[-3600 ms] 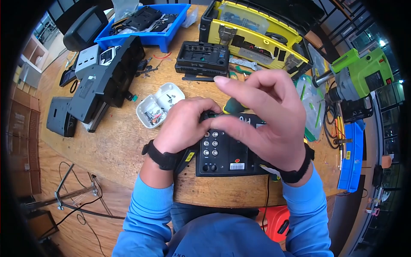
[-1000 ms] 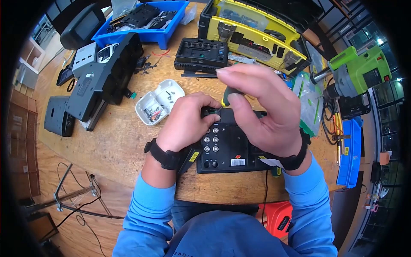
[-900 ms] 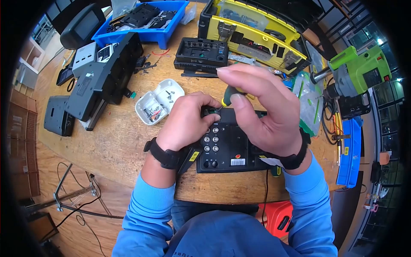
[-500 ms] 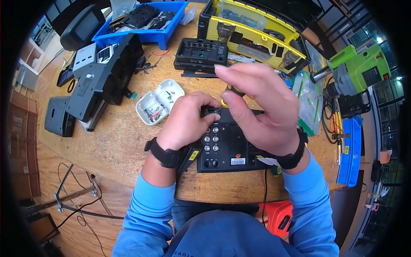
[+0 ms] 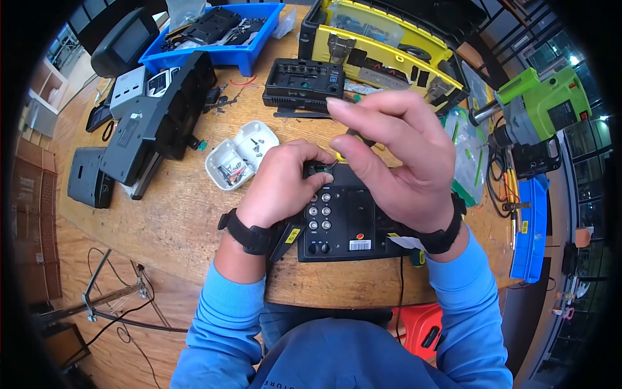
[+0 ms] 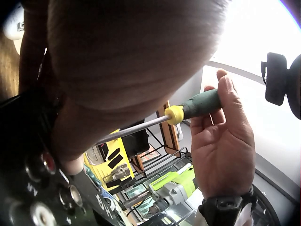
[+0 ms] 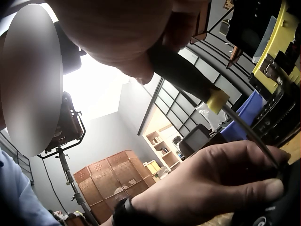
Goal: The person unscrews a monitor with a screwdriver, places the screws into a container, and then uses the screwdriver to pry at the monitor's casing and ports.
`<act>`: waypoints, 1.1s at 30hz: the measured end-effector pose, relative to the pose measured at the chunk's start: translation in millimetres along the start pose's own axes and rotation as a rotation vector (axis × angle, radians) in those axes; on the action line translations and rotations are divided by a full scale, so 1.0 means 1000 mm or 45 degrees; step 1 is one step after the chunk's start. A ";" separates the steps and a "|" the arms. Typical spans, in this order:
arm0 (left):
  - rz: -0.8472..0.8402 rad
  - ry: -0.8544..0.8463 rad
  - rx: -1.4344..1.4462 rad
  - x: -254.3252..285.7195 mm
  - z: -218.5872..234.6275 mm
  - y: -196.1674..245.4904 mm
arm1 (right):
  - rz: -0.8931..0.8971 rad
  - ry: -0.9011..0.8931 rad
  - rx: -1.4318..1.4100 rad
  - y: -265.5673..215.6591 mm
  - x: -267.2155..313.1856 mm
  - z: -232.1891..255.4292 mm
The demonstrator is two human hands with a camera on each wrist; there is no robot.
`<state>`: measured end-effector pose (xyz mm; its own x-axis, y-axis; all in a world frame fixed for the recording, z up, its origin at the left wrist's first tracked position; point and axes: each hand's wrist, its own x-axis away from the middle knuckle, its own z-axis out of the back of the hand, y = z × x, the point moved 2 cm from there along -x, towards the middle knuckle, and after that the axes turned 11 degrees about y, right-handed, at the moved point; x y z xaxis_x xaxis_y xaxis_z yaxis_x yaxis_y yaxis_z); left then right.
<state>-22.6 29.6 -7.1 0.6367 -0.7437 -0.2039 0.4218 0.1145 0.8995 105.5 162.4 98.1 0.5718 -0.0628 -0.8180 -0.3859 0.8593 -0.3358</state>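
Observation:
A black device (image 5: 350,223) with round metal connectors lies on the table. At its upper left edge my left hand (image 5: 277,188) has thumb and index finger around the lower end of a screwdriver shaft (image 7: 249,134); the tip and whatever it touches are hidden. Above and to the right, my right hand (image 5: 411,165) pinches the screwdriver's green handle (image 6: 202,103), below which is a yellow collar (image 6: 174,115). The shaft slants down from the right hand to the left, as the left wrist view shows.
A white case (image 5: 230,159) of small screws stands left of the hands. Behind are a black bit case (image 5: 304,81), a blue tray (image 5: 249,48) and a yellow toolbox (image 5: 369,65). Dark devices (image 5: 126,139) lie at left; a green power tool (image 5: 547,107) stands at right.
The right hand's fingers and thumb have shifted around the handle, the thumb moving left over the last second. The left hand has stayed nearly still at the device's edge.

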 end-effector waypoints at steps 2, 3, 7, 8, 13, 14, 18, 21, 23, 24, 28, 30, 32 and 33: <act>-0.037 0.003 0.044 0.000 0.000 -0.002 | 0.074 -0.014 0.035 -0.003 -0.001 -0.001; -0.037 0.002 0.045 0.000 0.000 -0.001 | -0.018 -0.025 -0.046 -0.010 -0.002 -0.004; 0.011 -0.004 -0.017 0.001 0.001 0.002 | -0.083 -0.044 -0.183 -0.008 0.005 -0.010; -0.006 0.004 -0.006 0.001 0.002 0.001 | -0.080 -0.046 -0.186 -0.007 0.003 -0.010; -0.055 0.019 0.048 -0.001 -0.002 -0.006 | -0.011 -0.240 0.058 -0.009 0.000 0.005; -0.067 -0.019 -0.058 -0.001 -0.001 -0.004 | -0.102 -0.208 0.052 -0.011 0.002 0.005; -0.054 -0.007 0.001 0.000 0.000 -0.002 | -0.093 -0.109 0.013 -0.015 -0.005 -0.003; -0.018 -0.007 -0.011 0.000 0.000 0.000 | -0.187 -0.062 -0.124 -0.015 -0.006 -0.003; -0.037 -0.003 0.006 0.000 0.000 -0.001 | 0.119 -0.040 0.057 -0.012 -0.009 0.000; -0.037 -0.002 0.004 0.000 0.001 -0.002 | 0.120 -0.039 0.055 -0.014 -0.008 0.004; -0.077 -0.019 -0.055 -0.001 -0.001 -0.004 | -0.079 -0.145 0.093 -0.011 -0.003 0.005; -0.080 -0.001 0.005 0.000 -0.001 -0.004 | -0.010 -0.067 0.016 -0.013 -0.004 0.001; -0.025 -0.002 -0.005 0.001 0.000 -0.002 | -0.057 -0.028 -0.065 -0.018 -0.006 0.001; -0.027 -0.003 -0.004 0.001 -0.001 -0.002 | -0.057 -0.028 -0.063 -0.015 -0.006 0.001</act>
<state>-22.8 29.1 -9.5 0.6262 -0.7474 -0.2218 0.4372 0.1011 0.8937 108.5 150.1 108.9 0.6047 -0.0893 -0.7915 -0.3948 0.8294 -0.3952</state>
